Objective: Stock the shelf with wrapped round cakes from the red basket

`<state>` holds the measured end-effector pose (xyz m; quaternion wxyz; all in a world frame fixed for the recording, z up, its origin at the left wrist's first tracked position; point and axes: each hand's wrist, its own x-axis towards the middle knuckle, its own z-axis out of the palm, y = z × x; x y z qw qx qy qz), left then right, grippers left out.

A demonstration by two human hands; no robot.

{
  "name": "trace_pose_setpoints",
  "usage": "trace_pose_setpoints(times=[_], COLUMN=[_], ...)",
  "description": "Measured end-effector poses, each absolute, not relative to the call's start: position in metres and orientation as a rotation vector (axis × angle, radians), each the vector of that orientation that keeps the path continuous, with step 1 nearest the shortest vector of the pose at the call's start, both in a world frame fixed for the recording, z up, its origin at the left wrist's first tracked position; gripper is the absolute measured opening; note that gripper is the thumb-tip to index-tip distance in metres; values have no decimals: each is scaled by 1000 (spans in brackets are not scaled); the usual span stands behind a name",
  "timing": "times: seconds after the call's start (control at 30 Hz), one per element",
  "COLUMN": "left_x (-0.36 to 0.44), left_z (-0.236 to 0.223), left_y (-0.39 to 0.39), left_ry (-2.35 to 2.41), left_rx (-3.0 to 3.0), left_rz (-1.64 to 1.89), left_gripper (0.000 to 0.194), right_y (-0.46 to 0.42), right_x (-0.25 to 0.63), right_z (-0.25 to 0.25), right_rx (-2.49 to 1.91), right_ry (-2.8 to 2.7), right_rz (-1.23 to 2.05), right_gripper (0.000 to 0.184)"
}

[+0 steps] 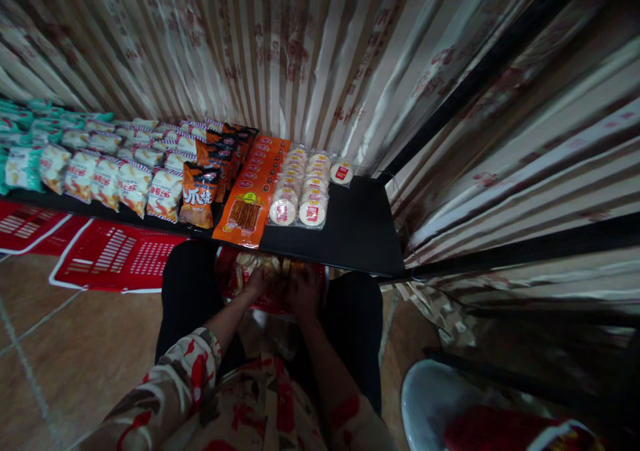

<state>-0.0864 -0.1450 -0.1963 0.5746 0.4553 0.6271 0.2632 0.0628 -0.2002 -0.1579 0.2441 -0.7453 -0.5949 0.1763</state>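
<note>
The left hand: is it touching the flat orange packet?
Apart. In the head view, snacks in the red basket show between the left hand and the flat orange packet.

Curtain (225,51) hangs behind the shelf (365,224). On it, left to right, lie snack bags (134,187), a flat packet (253,194), wrapped crackers (283,211) in two rows, one lone cracker (341,171). Below its front edge, left hand (257,281) and right hand (304,294) are within a basket (226,264); another basket (120,254) lies leftward.

The head view looks from above, forward and steeply down over the left hand (258,281) and right hand (304,292). The black shelf (357,227) lies near, the curtain (300,51) beyond it.
</note>
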Motion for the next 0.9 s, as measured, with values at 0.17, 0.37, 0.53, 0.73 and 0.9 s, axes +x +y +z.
trace_pose_setpoints(times=[0.17,0.37,0.53,0.73,0.9], left_x=[-89,-88,-87,-87,-88], left_z=[-198,-189,-182,-175,-161], left_y=[-152,-153,-155,-156,-154], left_ry=[1581,1511,1482,1513,1522], left_rx=[1170,1277,1311,1293,1274], left_rz=[559,592,605,624,646], left_gripper=[18,24,19,14,11], right_y=[-203,-207,-209,-210,-211], right_x=[62,64,66,68,67], right_z=[-164,-172,-173,-173,-178], right_rx=[-2012,-2097,-2069,-2064,-1971], right_ry=[-1782,-1648,-1618,-1585,-1533], right_rz=[692,685,619,567,556], right_gripper=[48,45,37,30,29])
